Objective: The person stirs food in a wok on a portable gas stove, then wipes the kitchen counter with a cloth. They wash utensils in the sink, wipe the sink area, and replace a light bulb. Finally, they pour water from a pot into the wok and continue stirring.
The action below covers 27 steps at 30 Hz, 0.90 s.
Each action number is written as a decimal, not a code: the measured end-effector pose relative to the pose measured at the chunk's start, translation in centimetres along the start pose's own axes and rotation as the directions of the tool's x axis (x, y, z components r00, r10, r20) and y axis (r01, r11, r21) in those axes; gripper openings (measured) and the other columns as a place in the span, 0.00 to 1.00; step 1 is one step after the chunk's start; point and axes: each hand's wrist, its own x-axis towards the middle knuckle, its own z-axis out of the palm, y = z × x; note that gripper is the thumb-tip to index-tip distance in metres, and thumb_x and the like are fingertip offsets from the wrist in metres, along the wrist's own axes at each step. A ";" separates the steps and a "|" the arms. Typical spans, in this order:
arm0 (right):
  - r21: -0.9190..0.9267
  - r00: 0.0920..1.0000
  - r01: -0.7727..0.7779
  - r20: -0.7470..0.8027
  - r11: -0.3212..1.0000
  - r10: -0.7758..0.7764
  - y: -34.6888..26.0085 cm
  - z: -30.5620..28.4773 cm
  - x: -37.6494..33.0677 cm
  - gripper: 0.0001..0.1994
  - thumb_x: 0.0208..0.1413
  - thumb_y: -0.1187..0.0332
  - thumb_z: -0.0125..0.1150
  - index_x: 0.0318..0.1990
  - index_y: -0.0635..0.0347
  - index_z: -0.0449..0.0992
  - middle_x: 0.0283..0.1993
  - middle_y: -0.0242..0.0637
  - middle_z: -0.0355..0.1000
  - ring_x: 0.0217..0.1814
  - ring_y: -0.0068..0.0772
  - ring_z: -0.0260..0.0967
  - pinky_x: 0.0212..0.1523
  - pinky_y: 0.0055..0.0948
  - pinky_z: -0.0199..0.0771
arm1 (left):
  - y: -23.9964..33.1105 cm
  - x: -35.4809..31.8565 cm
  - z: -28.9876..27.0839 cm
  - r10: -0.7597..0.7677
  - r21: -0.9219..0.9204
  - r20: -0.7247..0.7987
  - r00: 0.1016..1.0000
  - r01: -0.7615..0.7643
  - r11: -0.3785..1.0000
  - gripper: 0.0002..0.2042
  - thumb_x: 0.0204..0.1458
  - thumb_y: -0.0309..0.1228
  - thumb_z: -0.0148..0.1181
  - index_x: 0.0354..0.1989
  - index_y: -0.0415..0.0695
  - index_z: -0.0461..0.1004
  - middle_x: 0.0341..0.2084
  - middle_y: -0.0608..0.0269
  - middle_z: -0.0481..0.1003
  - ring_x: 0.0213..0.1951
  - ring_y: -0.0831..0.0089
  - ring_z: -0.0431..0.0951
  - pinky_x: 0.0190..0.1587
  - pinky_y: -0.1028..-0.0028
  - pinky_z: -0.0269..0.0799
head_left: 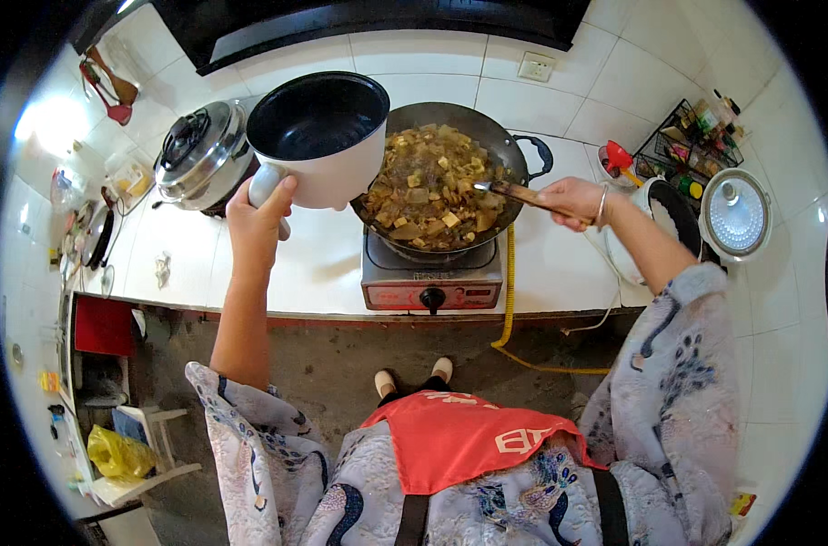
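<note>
My left hand (261, 211) is wrapped round the grey handle of a white pot (337, 173) with a black inside. I hold it raised at the left edge of a black wok (508, 146), tilted a little so that its inside shows; no food can be made out in it. Stewed food (432, 187) with pale cubes and translucent pieces fills the wok, which stands on a portable gas stove (432, 282). My right hand (573, 202) grips a wooden-handled cooking utensil (523, 193) from the right. Its metal end reaches into the food, and its head is hidden there.
A lidded steel pot (196, 159) stands left on the white counter (314, 273). To the right are a rice cooker (651, 223) with its lid raised, a red ladle (619, 156) and a black wire rack (682, 146). A yellow hose (509, 300) hangs over the counter's front edge.
</note>
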 end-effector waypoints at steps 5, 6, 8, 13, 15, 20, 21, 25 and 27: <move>0.030 0.992 0.120 -0.034 0.992 -0.119 -0.4 3.6 -3.0 0.12 0.61 0.59 0.51 0.32 0.58 0.70 0.16 0.29 0.64 0.09 0.17 0.56 0.08 0.21 0.55 | -0.9 -1.4 -2.1 0.004 -0.010 -0.030 1.000 -0.004 1.000 0.16 0.46 0.41 0.67 0.31 0.39 0.75 0.18 0.68 0.70 0.22 0.82 0.68 0.25 0.80 0.63; 0.013 0.991 0.122 -0.058 0.992 -0.121 -0.3 3.7 -3.9 0.11 0.61 0.60 0.51 0.35 0.59 0.71 0.16 0.29 0.64 0.08 0.17 0.56 0.07 0.21 0.55 | -1.1 -1.5 -2.2 0.019 -0.038 -0.024 1.000 -0.019 0.999 0.16 0.46 0.41 0.67 0.31 0.39 0.75 0.18 0.69 0.70 0.21 0.82 0.68 0.25 0.80 0.62; 0.025 0.990 0.125 -0.069 0.992 -0.123 -0.5 4.2 -5.5 0.12 0.60 0.61 0.52 0.42 0.60 0.72 0.16 0.29 0.64 0.08 0.17 0.56 0.07 0.20 0.54 | -1.4 -1.6 -2.8 0.017 -0.065 -0.002 1.000 -0.017 0.998 0.15 0.46 0.39 0.67 0.32 0.39 0.75 0.19 0.68 0.71 0.22 0.82 0.68 0.26 0.80 0.63; -0.132 0.986 0.101 -0.122 0.986 -0.117 -2.6 5.6 -8.7 0.16 0.59 0.62 0.53 0.51 0.60 0.70 0.16 0.29 0.64 0.10 0.17 0.57 0.10 0.21 0.57 | -1.4 -1.8 -3.3 -0.019 -0.089 0.061 0.998 0.024 0.996 0.14 0.47 0.36 0.66 0.33 0.37 0.74 0.21 0.66 0.72 0.23 0.81 0.68 0.28 0.79 0.63; -0.262 0.984 0.084 -0.132 0.961 -0.122 -3.7 5.7 -9.9 0.16 0.58 0.63 0.54 0.50 0.59 0.71 0.17 0.29 0.65 0.11 0.17 0.59 0.11 0.21 0.59 | -1.6 -1.7 -3.1 -0.002 -0.106 0.043 0.999 0.006 0.994 0.14 0.46 0.38 0.67 0.31 0.39 0.75 0.18 0.69 0.70 0.21 0.83 0.67 0.24 0.81 0.61; -0.663 0.964 -0.019 -0.211 0.748 -0.161 -9.0 6.0 -12.5 0.19 0.54 0.64 0.58 0.53 0.59 0.71 0.19 0.33 0.68 0.15 0.21 0.63 0.16 0.24 0.65 | -2.0 -1.5 -3.5 0.038 -0.113 0.045 0.998 -0.033 0.993 0.15 0.45 0.40 0.67 0.29 0.39 0.75 0.17 0.70 0.69 0.20 0.84 0.66 0.23 0.82 0.59; -0.752 0.962 -0.039 -0.205 0.658 -0.177 -10.1 5.6 -12.5 0.20 0.54 0.65 0.58 0.54 0.59 0.70 0.19 0.35 0.69 0.16 0.23 0.65 0.18 0.25 0.67 | -2.1 -1.4 -3.6 0.040 -0.097 0.041 0.998 -0.036 0.995 0.15 0.45 0.39 0.67 0.29 0.39 0.75 0.17 0.70 0.69 0.21 0.84 0.66 0.24 0.82 0.59; -0.897 0.930 -0.197 -0.299 0.396 -0.215 -17.1 7.3 -13.3 0.11 0.47 0.66 0.59 0.37 0.62 0.76 0.28 0.47 0.74 0.32 0.43 0.73 0.35 0.38 0.72 | -2.1 -1.6 -3.9 0.019 -0.077 0.035 0.999 -0.016 0.997 0.15 0.45 0.39 0.68 0.28 0.40 0.75 0.17 0.71 0.69 0.21 0.84 0.66 0.25 0.81 0.60; -0.971 0.929 -0.179 -0.219 0.157 -0.297 -18.4 6.7 -11.3 0.09 0.46 0.68 0.58 0.34 0.63 0.76 0.28 0.48 0.74 0.34 0.44 0.74 0.36 0.38 0.72 | -2.6 -1.5 -4.6 0.030 -0.092 0.029 0.999 -0.027 0.995 0.14 0.45 0.40 0.67 0.28 0.40 0.75 0.17 0.71 0.69 0.19 0.84 0.65 0.22 0.82 0.58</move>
